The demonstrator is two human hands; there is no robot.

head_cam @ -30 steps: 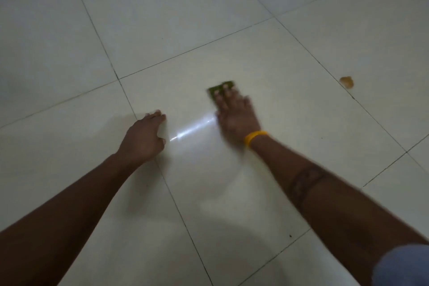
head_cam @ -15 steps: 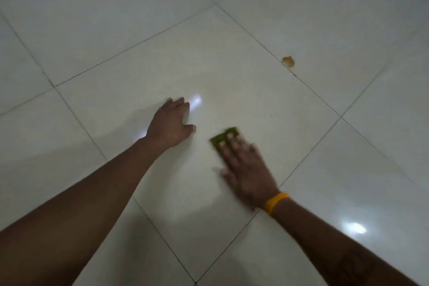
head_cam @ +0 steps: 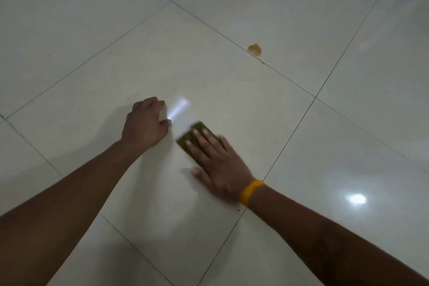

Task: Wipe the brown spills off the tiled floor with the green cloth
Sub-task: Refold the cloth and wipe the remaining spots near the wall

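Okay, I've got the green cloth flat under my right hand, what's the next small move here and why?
Probably slide the right hand and the green cloth forward and to the right, toward the brown spill. That spot sits untouched beside a grout line on the tiled floor, well clear of the cloth. The left hand is braced on the tile and could stay there as support.

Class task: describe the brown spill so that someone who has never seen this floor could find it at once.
Start on the pale tiled floor, beyond the right hand pressing the green cloth. On the next tile, beside the grout line, sits the spill: the only brown mark there.
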